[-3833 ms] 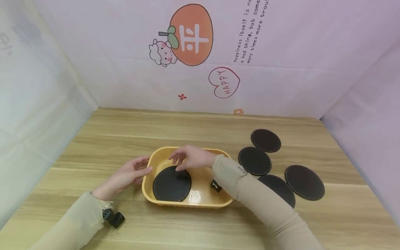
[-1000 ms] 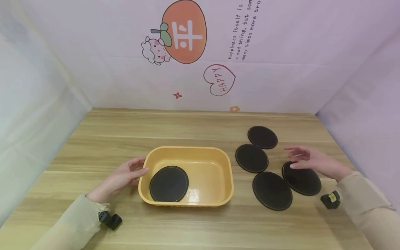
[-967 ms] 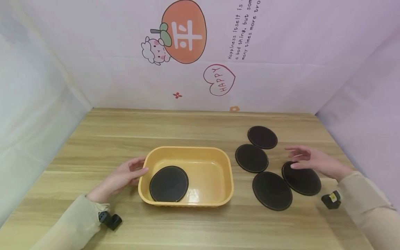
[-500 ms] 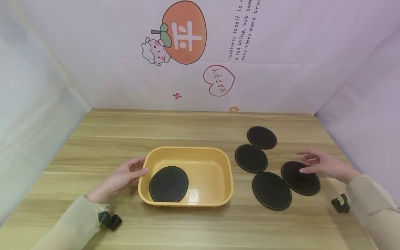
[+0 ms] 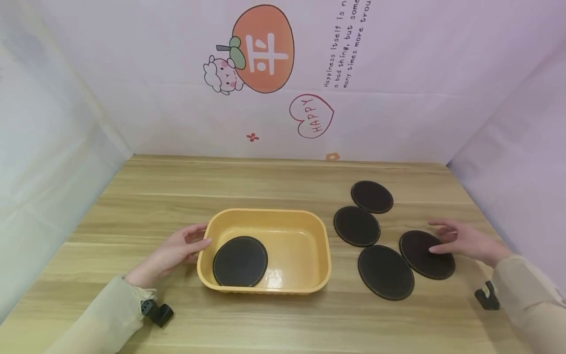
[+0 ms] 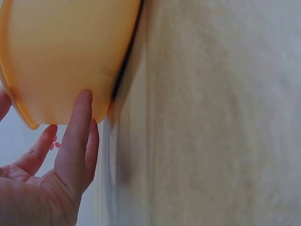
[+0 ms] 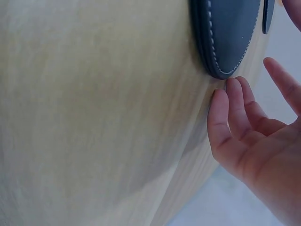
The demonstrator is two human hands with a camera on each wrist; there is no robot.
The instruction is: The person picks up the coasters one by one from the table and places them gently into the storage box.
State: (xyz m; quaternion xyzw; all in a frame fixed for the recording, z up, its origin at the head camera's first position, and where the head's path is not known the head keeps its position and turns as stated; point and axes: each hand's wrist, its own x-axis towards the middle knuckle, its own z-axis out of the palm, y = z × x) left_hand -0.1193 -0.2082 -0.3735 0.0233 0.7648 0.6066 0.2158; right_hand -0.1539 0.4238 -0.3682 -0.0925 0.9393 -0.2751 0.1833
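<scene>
- Two hands are at work: the left hand (image 5: 179, 250) holds the end of a yellow tub (image 5: 294, 253), thumb over the rim and fingers along the outer wall.
- The right hand (image 5: 468, 242) holds nothing; its fingers bend loosely at the far-right edge of the nearest disc (image 5: 417, 253), thumb above its face. Whether the fingertips touch cannot be told for sure.
- That disc is black, thin and stitched around the edge, lying flat on the table (image 5: 274, 324). It looks like leather: probably light, fairly stiff with some give, not fragile, and perhaps a little slick on top.
- Lying flat, it offers little to grip; the rim seems the best place, fingertips beneath the edge and thumb on top.
- The tub looks like smooth, rigid plastic, likely light enough to slide if nudged, so its rim is a sensible place to steady it.
- Inside the tub, toward its left end, another disc (image 5: 240, 261) lies on the floor.
- Between tub and right hand lie a front disc (image 5: 386, 272), a middle disc (image 5: 356, 226) and a back disc (image 5: 372, 196), all flat, edges touching or nearly so.
</scene>
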